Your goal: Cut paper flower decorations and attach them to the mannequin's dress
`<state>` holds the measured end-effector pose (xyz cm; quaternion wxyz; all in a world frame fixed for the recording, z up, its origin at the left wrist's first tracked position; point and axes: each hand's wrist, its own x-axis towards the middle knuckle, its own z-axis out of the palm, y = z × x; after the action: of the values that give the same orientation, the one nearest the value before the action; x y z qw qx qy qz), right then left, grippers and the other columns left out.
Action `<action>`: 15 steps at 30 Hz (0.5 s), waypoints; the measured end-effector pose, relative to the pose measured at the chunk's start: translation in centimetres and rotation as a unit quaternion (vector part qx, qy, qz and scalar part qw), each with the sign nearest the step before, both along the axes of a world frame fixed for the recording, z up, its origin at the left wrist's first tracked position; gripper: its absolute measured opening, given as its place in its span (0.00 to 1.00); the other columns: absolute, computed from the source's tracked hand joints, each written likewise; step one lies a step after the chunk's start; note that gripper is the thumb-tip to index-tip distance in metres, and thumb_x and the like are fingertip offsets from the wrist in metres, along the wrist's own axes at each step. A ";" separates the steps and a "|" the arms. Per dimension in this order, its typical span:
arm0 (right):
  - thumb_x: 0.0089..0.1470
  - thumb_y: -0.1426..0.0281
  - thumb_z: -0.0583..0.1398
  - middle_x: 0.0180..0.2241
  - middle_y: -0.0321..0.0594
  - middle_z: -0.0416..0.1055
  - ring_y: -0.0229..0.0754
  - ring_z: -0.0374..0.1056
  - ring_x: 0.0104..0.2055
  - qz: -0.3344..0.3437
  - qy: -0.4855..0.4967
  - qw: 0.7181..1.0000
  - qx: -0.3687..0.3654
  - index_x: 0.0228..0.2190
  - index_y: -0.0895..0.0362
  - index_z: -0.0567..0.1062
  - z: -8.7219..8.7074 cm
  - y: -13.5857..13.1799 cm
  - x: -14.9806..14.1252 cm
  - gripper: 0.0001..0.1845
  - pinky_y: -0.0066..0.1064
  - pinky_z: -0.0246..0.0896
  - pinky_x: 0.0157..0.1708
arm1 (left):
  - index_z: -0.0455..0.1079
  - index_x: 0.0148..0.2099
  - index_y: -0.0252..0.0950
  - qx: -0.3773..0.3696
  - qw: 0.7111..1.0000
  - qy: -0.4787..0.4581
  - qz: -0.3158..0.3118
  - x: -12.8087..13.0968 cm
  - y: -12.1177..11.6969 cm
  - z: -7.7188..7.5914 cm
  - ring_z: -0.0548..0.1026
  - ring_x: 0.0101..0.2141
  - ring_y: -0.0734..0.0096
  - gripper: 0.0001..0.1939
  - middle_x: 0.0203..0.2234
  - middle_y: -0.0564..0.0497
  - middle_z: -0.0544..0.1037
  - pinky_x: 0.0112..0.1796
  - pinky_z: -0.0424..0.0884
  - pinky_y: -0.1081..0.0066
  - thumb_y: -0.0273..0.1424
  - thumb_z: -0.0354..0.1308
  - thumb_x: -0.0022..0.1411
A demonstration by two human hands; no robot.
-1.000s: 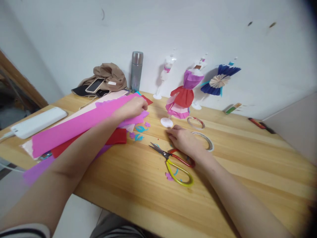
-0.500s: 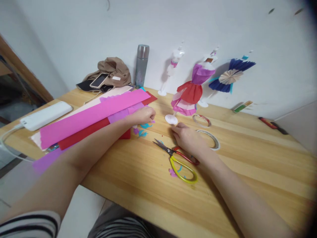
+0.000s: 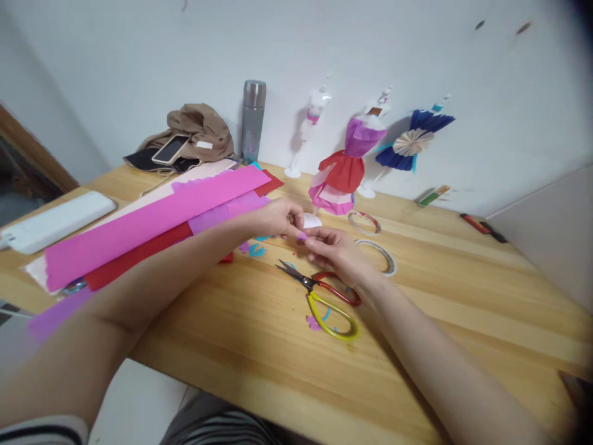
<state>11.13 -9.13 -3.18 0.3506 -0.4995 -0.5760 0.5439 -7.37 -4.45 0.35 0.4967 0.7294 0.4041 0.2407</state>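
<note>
Fingertip to fingertip, my left hand [image 3: 280, 219] and my right hand [image 3: 334, 252] meet above the table. A small purple paper scrap [image 3: 301, 237] is pinched between them; both hands are closed at the fingertips on it. Just below my right hand lie scissors [image 3: 307, 284] with one red and one yellow handle, blades parted. Blue paper scraps [image 3: 256, 250] lie below my left hand, and another purple scrap [image 3: 314, 322] is by the yellow handle. Behind the hands stands a small mannequin in a purple, red and pink paper dress [image 3: 348, 167]; its white base is partly hidden.
Left are strips of pink paper [image 3: 152, 225], red and purple paper, and a white power bank [image 3: 60, 221]. Tape rolls [image 3: 386, 262] lie right of my hand. A bare mannequin [image 3: 311, 123], a blue-dressed one [image 3: 414, 142] and a grey flask [image 3: 254, 123] stand along the wall.
My left hand has moved right to meet my right hand, and the purple scrap now shows between their fingers. The view has shifted slightly to the right.
</note>
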 end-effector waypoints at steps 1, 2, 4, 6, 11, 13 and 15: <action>0.38 0.54 0.70 0.23 0.37 0.75 0.34 0.61 0.20 -0.012 0.005 1.000 -0.003 0.29 0.55 0.77 0.1 -0.1 -0.2 0.20 0.27 0.51 0.18 | 0.70 0.27 0.33 0.003 1.000 -0.001 0.000 0.3 -0.2 0.2 0.67 0.20 0.81 0.07 0.19 0.57 0.71 0.24 0.63 0.77 0.21 0.65 0.50; 0.36 0.54 0.71 0.22 0.36 0.74 0.33 0.60 0.19 -0.026 0.016 0.999 -0.009 0.26 0.54 0.76 0.1 -0.1 -0.3 0.19 0.27 0.49 0.17 | 0.70 0.28 0.33 0.005 1.000 0.000 -0.001 0.4 -0.3 0.4 0.67 0.21 0.81 0.06 0.20 0.57 0.71 0.24 0.63 0.77 0.20 0.65 0.50; 0.34 0.55 0.72 0.20 0.34 0.73 0.32 0.58 0.18 -0.046 0.035 0.998 -0.013 0.22 0.53 0.74 0.1 -0.1 -0.4 0.19 0.27 0.49 0.17 | 0.73 0.34 0.32 0.004 1.000 0.002 -0.003 0.5 -0.4 0.7 0.67 0.21 0.81 0.07 0.20 0.58 0.70 0.25 0.63 0.77 0.20 0.65 0.49; 0.34 0.56 0.72 0.19 0.33 0.71 0.32 0.57 0.18 -0.050 0.043 0.998 -0.011 0.22 0.53 0.73 0.1 -0.1 -0.5 0.18 0.27 0.49 0.17 | 0.75 0.40 0.32 -0.012 1.000 0.000 -0.001 0.3 -0.4 0.9 0.67 0.21 0.80 0.14 0.21 0.59 0.69 0.25 0.64 0.77 0.20 0.64 0.49; 0.34 0.55 0.72 0.18 0.30 0.67 0.32 0.55 0.17 -0.053 0.053 0.997 0.015 0.23 0.52 0.73 0.3 -0.2 -0.5 0.19 0.27 0.47 0.17 | 0.78 0.40 0.34 -0.088 0.996 -0.005 -0.022 -0.5 -0.1 0.8 0.67 0.20 0.79 0.13 0.22 0.57 0.74 0.25 0.64 0.76 0.21 0.62 0.49; 0.34 0.55 0.72 0.18 0.30 0.66 0.31 0.55 0.17 -0.052 0.051 0.997 0.024 0.22 0.53 0.73 0.4 -0.3 -0.6 0.20 0.27 0.47 0.18 | 0.78 0.35 0.34 -0.103 0.993 -0.007 -0.050 -0.6 0.0 0.6 0.67 0.20 0.79 0.08 0.21 0.56 0.74 0.25 0.64 0.76 0.23 0.63 0.51; 0.34 0.55 0.72 0.18 0.30 0.66 0.32 0.54 0.18 -0.054 0.050 0.997 0.023 0.22 0.53 0.72 0.6 -0.4 -0.7 0.20 0.28 0.47 0.18 | 0.76 0.31 0.34 -0.101 0.994 -0.010 -0.039 -0.4 0.0 0.5 0.67 0.19 0.80 0.02 0.19 0.56 0.73 0.24 0.64 0.77 0.24 0.64 0.52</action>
<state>10.46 -9.50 -2.58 0.4195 -0.4942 -0.5422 0.5347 -7.79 -4.50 0.88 0.5808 0.6882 0.3925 0.1871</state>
